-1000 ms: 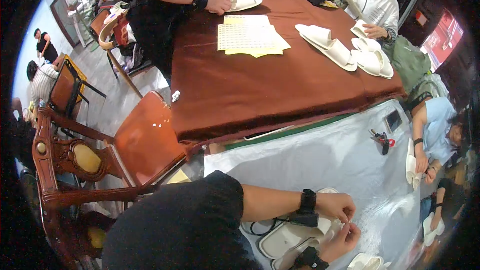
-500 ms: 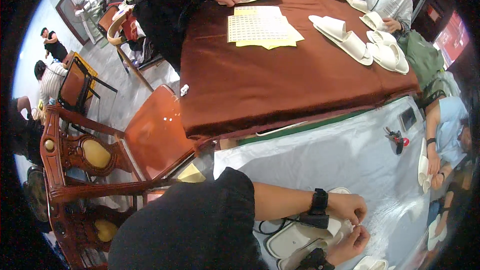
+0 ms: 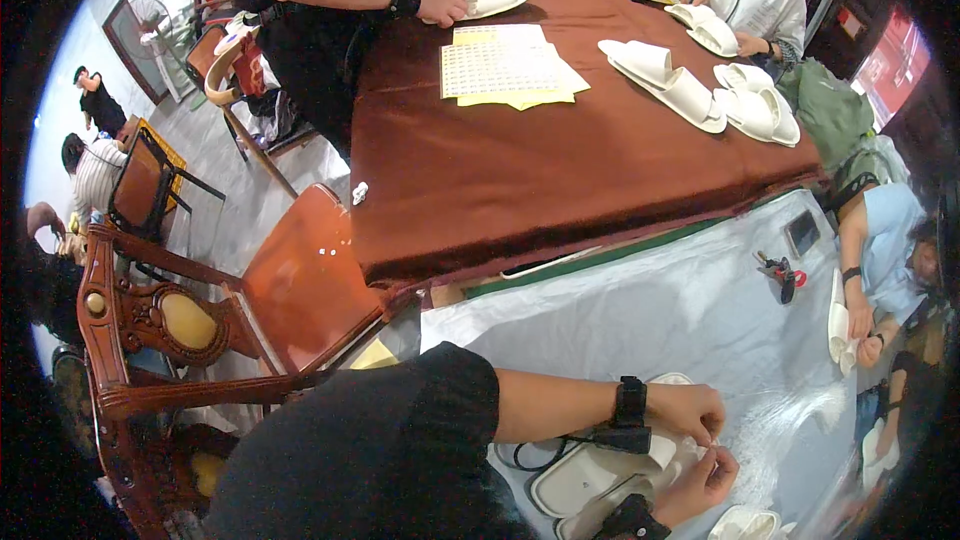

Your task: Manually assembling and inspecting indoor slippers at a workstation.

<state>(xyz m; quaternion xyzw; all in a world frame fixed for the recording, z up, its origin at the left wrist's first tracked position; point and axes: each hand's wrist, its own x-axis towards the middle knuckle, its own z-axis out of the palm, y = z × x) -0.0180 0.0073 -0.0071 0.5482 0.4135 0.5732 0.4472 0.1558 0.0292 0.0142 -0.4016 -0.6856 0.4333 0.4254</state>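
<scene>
My left hand (image 3: 688,410) and my right hand (image 3: 703,481) meet low on the right, over a clear plastic sheet (image 3: 650,310). Their fingertips pinch a small white piece (image 3: 714,447) between them; what it is stays too small to tell. A black band (image 3: 629,403) sits on my left wrist, and my black sleeve (image 3: 400,460) fills the lower middle. Just under the hands lie white slippers (image 3: 585,475), with a black cord (image 3: 560,445) beside them.
A brown-covered table (image 3: 520,180) carries white slippers (image 3: 665,80) and paper sheets (image 3: 505,68); other people work at its far side. A wooden chair (image 3: 300,280) stands left. A red-handled tool (image 3: 783,271) lies on the plastic. A person (image 3: 880,250) at right holds a slipper.
My hands stay together at the small white piece, barely shifting. The view has drifted, so the table and chair sit a little differently in the picture.
</scene>
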